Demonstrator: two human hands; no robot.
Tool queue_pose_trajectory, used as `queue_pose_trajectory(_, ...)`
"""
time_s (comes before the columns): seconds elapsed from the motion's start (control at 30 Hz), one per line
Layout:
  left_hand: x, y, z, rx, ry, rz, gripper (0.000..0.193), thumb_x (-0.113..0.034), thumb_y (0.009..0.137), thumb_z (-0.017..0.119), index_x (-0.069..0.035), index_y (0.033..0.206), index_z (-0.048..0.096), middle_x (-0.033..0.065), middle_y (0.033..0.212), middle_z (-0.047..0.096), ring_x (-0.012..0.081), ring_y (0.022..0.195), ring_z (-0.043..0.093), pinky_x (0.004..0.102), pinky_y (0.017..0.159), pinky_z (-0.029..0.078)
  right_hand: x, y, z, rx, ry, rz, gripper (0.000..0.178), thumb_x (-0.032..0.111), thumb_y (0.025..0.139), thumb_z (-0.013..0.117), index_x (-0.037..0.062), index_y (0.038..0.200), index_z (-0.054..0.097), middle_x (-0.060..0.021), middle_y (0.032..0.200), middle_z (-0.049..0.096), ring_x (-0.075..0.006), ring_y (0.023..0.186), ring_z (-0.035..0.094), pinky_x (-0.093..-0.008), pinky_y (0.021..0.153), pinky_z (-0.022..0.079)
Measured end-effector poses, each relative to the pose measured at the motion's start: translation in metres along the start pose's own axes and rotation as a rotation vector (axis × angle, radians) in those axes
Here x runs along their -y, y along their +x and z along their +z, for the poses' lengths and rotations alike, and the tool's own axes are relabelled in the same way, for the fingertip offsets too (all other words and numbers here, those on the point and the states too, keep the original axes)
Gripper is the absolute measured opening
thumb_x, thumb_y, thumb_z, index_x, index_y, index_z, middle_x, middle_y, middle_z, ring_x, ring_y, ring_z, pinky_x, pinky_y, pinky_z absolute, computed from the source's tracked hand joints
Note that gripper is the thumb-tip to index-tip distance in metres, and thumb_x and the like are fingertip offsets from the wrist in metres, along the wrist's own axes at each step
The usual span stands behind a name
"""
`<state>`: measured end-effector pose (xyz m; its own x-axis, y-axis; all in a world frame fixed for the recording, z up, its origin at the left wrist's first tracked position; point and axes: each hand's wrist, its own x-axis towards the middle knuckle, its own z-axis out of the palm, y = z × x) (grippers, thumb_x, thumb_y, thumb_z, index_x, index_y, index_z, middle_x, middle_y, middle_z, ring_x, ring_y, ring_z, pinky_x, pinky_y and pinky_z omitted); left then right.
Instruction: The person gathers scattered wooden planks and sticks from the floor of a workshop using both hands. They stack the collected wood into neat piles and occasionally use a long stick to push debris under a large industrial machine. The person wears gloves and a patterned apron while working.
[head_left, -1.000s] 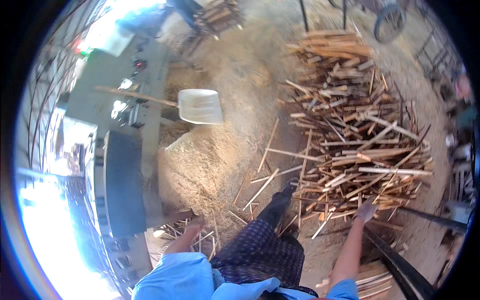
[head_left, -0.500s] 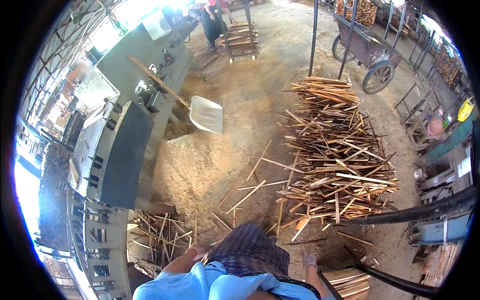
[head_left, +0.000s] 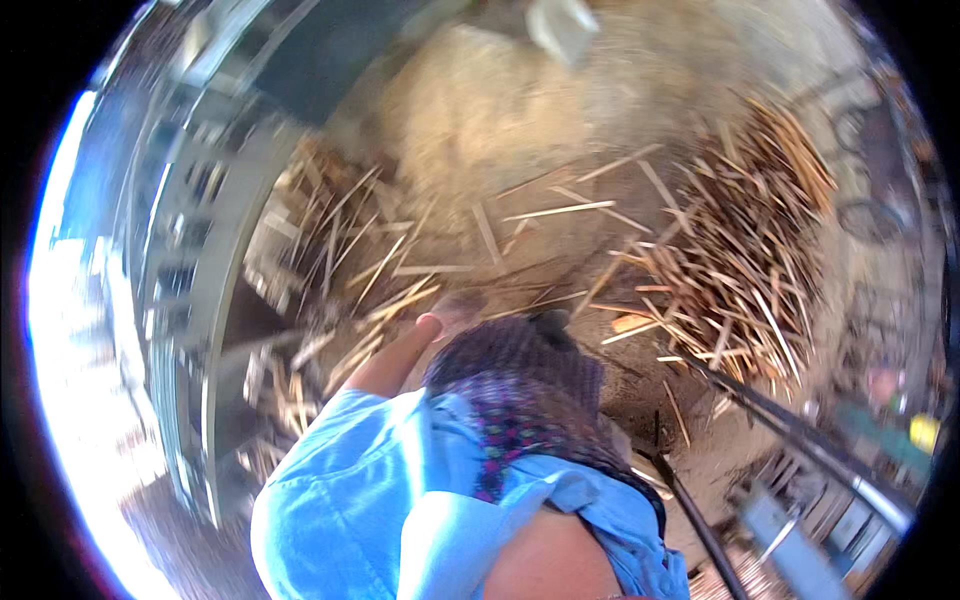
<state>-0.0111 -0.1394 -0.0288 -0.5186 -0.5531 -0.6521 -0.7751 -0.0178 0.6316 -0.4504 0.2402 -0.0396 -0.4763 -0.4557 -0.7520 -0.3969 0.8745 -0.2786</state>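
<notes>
beside the grey machine [head_left: 215, 250], the left hand [head_left: 455, 308] hung blurred over pale, thin wood strips [head_left: 400, 290], its grip impossible to tell.

Hard daylight floods in from the left, blowing the left rim out to white glare. Motion blur smears the whole picture, worst along the top and right. The fisheye bends straight edges, and a black border rings everything.

A sawdust mound [head_left: 500, 110] lies behind, a grey machine [head_left: 200, 250] left, black metal bars [head_left: 800, 430] right.
</notes>
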Motion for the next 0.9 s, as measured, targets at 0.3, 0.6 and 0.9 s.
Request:
queue_pose_trajectory(0.3, 0.192, -0.213, 0.152, -0.535, -0.242, -0.565, 0.041, -0.025, 0.101, 0.043, -0.002, 0.13, 0.063, 0.0193, 0.132, 0.064, 0.0361, 0.126, 0.057, 0.0413, 0.107, 0.044, 0.13, 0.085, -0.045, 0.198, -0.418, -0.539, 0.032, 0.029, 0.103, 0.049, 0.0051, 0.117, 0.065, -0.0154, 0.106, 0.068, -0.037, 0.092, 0.065, -0.0439, 0.081, 0.052)
queue_pose_trajectory(0.6, 0.118, -0.289, 0.349, -1.093, -0.9, -0.996, 0.025, -0.027, 0.099, 0.046, -0.008, 0.096, 0.061, 0.0105, 0.087, 0.061, 0.0229, 0.077, 0.057, 0.0388, 0.068, 0.046, 0.365, 0.098, -0.006, 0.419, -0.765, -0.856, 0.052, 0.037, 0.092, 0.062, 0.0004, 0.129, 0.061, -0.0271, 0.121, 0.066, -0.0396, 0.114, 0.062, -0.0439, 0.093, 0.049)
queue_pose_trajectory(0.9, -0.014, -0.255, 0.512, -0.916, -0.595, -0.834, 0.04, -0.035, 0.097, 0.049, -0.004, 0.114, 0.069, 0.0257, 0.112, 0.069, 0.043, 0.104, 0.066, 0.0487, 0.087, 0.052, 0.45, 0.183, 0.031, 0.316, -0.727, -0.862, 0.046, 0.039, 0.097, 0.052, 0.0008, 0.119, 0.067, -0.0266, 0.117, 0.067, -0.0407, 0.112, 0.063, -0.0473, 0.092, 0.05)
